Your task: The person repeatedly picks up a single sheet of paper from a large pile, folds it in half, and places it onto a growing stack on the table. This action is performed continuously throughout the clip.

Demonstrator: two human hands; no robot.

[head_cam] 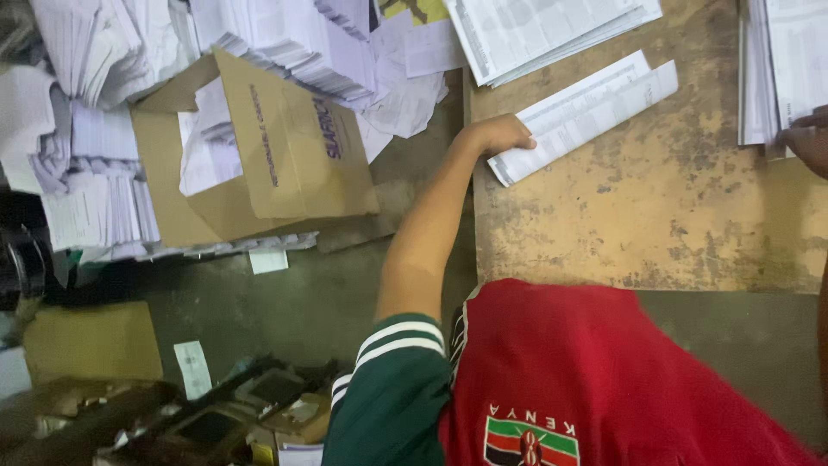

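My left hand (502, 135) reaches across the worn wooden table (655, 224) and grips the near end of a folded bundle of printed sheets (586, 110), which lies slanted on the tabletop. My right hand (811, 138) shows only partly at the right edge. It rests on the lower corner of a stack of printed paper (780, 65); its fingers are cut off by the frame. My red shirt and green striped sleeve fill the bottom of the view.
Another stack of printed sheets (535, 34) lies at the table's far edge. Left of the table stands an open cardboard box (276, 155) with papers in it, ringed by heaps of folded paper (95, 173). Cardboard and clutter (216, 414) lie on the floor.
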